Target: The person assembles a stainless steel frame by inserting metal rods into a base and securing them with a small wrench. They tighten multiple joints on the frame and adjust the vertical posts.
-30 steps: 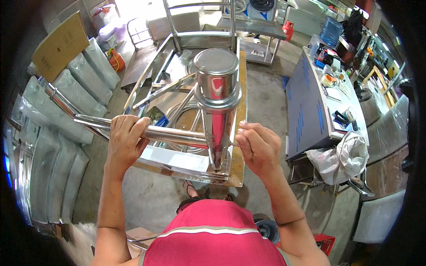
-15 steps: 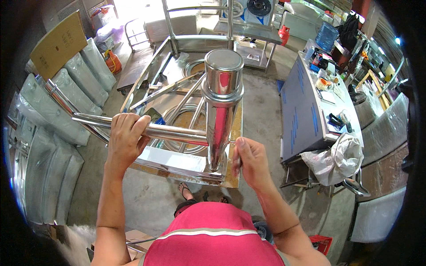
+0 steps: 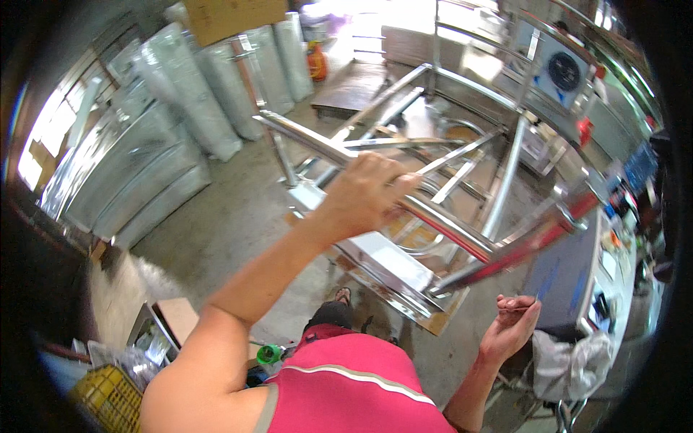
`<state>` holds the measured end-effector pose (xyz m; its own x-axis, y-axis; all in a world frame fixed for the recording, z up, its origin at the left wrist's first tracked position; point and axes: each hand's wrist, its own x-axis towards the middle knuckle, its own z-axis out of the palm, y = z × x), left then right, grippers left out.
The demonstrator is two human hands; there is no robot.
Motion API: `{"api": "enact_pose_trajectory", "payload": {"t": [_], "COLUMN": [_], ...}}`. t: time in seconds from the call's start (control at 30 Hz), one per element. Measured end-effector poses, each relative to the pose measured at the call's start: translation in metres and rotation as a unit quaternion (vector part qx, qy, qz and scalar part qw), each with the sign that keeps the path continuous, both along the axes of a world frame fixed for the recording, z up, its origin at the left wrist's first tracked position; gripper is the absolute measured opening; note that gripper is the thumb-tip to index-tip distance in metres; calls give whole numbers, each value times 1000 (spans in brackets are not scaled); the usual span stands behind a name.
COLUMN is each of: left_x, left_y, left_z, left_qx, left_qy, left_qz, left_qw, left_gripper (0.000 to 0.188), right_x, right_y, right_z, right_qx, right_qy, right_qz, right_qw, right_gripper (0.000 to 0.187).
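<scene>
My left hand (image 3: 367, 193) is wrapped round a shiny round steel tube (image 3: 451, 229), the top rail of a metal trolley-like frame. At its right end the rail meets a thick polished steel post (image 3: 509, 260), which leans across the view and is blurred at its capped upper end. My right hand (image 3: 507, 326) is apart from the post, below and right of it, palm turned up and fingers curled in a pinch. Something thin seems to stick out at the fingertips, too small to name. Coiled tubes and steel bars (image 3: 462, 162) lie inside the frame.
Plastic-wrapped panels (image 3: 188, 86) lean at the left with a cardboard sheet (image 3: 234, 18) above. A bench (image 3: 610, 281) with tools and a white bag (image 3: 570, 364) stands at the right. A yellow crate (image 3: 108, 397) sits at lower left; a flat cart (image 3: 350, 90) stands behind.
The view has swung left, so the frame appears turned and farther right. My right hand has come away from the post and turned palm up. My left hand still holds the rail.
</scene>
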<state>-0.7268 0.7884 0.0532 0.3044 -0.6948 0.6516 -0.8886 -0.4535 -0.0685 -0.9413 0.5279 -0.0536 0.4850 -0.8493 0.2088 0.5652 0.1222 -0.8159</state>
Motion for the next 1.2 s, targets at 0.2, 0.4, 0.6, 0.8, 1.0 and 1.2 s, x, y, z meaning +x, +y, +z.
{"api": "enact_pose_trajectory", "payload": {"t": [0.2, 0.4, 0.6, 0.8, 1.0, 1.2], "left_x": [39, 211, 308, 298, 260, 256], "left_y": [110, 233, 226, 226, 218, 217], "left_z": [38, 55, 38, 49, 55, 58], "left_qx": [-160, -549, -257, -287, -406, -433], "left_qy": [-51, 257, 559, 636, 516, 498], "left_qz": [12, -142, -507, -442, -205, -184], "left_qw": [986, 782, 604, 564, 726, 728], "left_gripper": [52, 74, 98, 33, 44, 45], "right_x": [-17, 98, 248, 319, 342, 354], "right_y": [86, 194, 328, 384, 395, 388], "right_z": [-28, -10, 29, 58, 53, 45], "right_qx": [-116, -207, 15, 113, 93, 79], "right_qy": [113, 186, 152, 19, 43, 0], "right_qz": [265, 380, 340, 250, 146, 154], "right_qw": [951, 882, 928, 961, 984, 985], "right_gripper": [32, 73, 64, 49, 36, 34]}}
